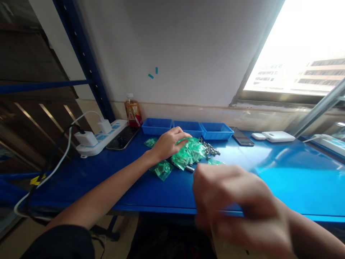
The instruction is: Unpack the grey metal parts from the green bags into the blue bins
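Note:
My left hand [168, 143] reaches over the blue table and rests at the left side of a pile of green plastic packets [188, 151], its fingers bent over the packets. Whether it grips one cannot be made out. Close to the camera, my right hand [234, 201] is raised in front of the table edge, blurred, with fingers curled together; anything inside is hidden. Small metal parts [211, 149] lie loose right of the pile. One more packet [162, 169] lies in front of the pile, and another [151, 142] behind my left wrist.
Three blue trays [157, 126] line the wall. A bottle [133, 112], a power strip [102, 138] with cables and a dark phone [123, 138] stand left. Another phone [243, 136] and white devices [278, 136] lie right.

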### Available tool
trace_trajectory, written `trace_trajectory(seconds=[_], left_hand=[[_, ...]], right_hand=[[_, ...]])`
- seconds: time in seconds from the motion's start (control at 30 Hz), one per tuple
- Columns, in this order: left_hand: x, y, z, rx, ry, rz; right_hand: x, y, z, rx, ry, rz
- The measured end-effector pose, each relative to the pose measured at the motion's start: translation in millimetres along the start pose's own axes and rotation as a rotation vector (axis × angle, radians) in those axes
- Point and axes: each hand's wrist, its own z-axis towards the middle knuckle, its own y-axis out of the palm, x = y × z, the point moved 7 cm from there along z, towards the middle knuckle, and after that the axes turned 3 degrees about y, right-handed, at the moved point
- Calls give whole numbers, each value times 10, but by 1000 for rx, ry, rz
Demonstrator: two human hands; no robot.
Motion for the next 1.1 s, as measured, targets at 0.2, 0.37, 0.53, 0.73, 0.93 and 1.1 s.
trace_trajectory(seconds=[0.2, 0.37, 0.53, 0.73, 0.93, 1.1], left_hand=[[-132, -94, -178, 114, -31, -44], [-65, 0, -236, 47, 18, -155], [46, 72, -226, -4, 4, -152], [-14, -29, -220, 146, -253, -38], [-139, 123, -265, -3, -538, -441], [-292, -28, -263, 176, -496, -432]], right_hand=[[1588, 179, 412, 215, 663, 474], [1747, 226, 375, 230, 713, 709], [1491, 174, 284, 274, 549, 565], [1181, 66, 191, 468, 126, -97], [819, 166, 133, 419, -153, -347], [459, 335, 91, 82, -97, -75]])
